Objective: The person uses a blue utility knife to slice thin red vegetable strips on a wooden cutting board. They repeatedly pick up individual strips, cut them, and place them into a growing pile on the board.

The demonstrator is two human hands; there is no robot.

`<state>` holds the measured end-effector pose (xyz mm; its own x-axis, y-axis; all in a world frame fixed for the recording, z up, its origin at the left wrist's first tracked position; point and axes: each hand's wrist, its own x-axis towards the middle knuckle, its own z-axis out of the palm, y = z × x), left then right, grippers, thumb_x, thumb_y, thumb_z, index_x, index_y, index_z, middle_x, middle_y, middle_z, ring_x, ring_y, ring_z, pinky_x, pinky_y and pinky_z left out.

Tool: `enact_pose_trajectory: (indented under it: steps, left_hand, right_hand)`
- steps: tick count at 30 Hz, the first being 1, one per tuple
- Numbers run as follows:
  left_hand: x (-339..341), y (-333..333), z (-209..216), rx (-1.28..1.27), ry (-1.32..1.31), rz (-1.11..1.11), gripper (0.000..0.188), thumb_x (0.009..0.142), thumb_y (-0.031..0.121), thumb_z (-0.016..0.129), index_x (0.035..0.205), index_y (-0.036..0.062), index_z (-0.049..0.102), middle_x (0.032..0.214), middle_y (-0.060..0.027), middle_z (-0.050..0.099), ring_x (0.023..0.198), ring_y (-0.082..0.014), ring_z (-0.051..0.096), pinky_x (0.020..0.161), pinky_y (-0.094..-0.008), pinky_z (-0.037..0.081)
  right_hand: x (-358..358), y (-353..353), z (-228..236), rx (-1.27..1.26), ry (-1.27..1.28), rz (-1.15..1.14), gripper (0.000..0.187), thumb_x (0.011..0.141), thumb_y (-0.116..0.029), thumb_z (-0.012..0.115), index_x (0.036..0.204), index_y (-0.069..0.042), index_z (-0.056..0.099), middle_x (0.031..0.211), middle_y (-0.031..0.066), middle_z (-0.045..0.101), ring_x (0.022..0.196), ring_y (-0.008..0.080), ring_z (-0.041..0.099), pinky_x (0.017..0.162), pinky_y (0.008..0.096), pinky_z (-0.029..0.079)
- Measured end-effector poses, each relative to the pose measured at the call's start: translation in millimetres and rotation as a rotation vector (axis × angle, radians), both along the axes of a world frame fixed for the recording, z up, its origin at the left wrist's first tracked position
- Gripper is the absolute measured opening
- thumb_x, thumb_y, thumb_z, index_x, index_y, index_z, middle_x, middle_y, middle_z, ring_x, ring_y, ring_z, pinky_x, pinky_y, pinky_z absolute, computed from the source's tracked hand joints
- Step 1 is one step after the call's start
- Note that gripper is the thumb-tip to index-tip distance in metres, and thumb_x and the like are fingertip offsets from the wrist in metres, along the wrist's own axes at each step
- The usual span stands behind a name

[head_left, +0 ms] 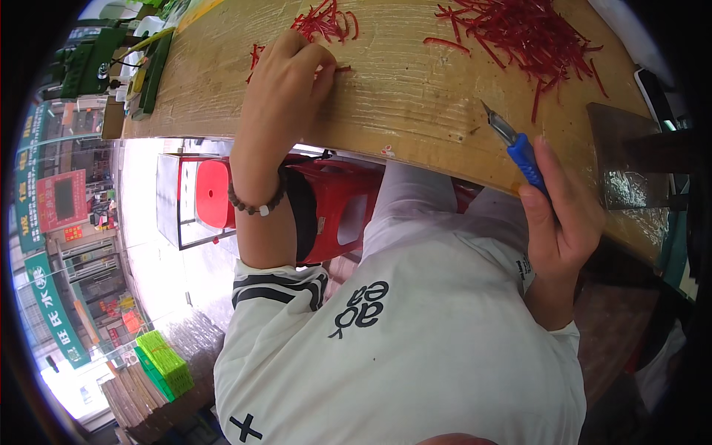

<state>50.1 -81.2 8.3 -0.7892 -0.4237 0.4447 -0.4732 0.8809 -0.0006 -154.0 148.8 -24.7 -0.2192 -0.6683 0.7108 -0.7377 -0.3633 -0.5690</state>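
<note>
My right hand (560,211) is wrapped round a craft knife (525,157) with a blue ribbed handle. Its pointed metal blade tips up and left, over the table's near edge. My left hand (285,78) is farther left on the tabletop, fingers curled and pinched together. A thin red strip (342,69) pokes out at its fingertips; the rest of the grip is hidden behind the hand. Just beyond the fingers lies a small heap of red strips (320,22). A larger pile of red strips (530,37) spreads at the far right, well past the knife.
The wooden table (393,96) has a shiny, creased covering. A green machine (93,63) stands at its left end, and a dark translucent sheet (623,159) lies on the right. Below are a red plastic stool (337,200) and a red round-cornered seat (213,194). Green crates (163,363) sit lower left.
</note>
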Motion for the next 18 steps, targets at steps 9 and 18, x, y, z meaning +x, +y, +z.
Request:
enact_pose_trajectory:
  steps: [9, 18]
  left_hand:
    - [13.2, -1.8, 15.2, 0.061, -0.045, -0.017, 0.014, 0.081, 0.009, 0.067, 0.093, 0.0041, 0.071, 0.086, -0.0099, 0.059, 0.081, -0.0291, 0.059, 0.073, -0.0384, 0.048]
    - [9.8, 1.3, 8.5, -0.043, -0.123, -0.015, 0.01, 0.079, 0.008, 0.066, 0.087, 0.0021, 0.067, 0.088, -0.009, 0.058, 0.088, -0.0292, 0.057, 0.078, -0.0382, 0.048]
  right_hand:
    - [0.3, -0.7, 0.3, 0.0, 0.017, 0.013, 0.038, 0.082, -0.006, 0.069, 0.117, 0.005, 0.063, 0.082, 0.0141, 0.068, 0.056, 0.019, 0.055, 0.053, 0.0288, 0.044]
    - [-0.6, -0.4, -1.1, -0.025, 0.03, 0.01, 0.038, 0.081, -0.007, 0.069, 0.117, 0.005, 0.063, 0.083, 0.0148, 0.067, 0.057, 0.0201, 0.056, 0.053, 0.0292, 0.045]
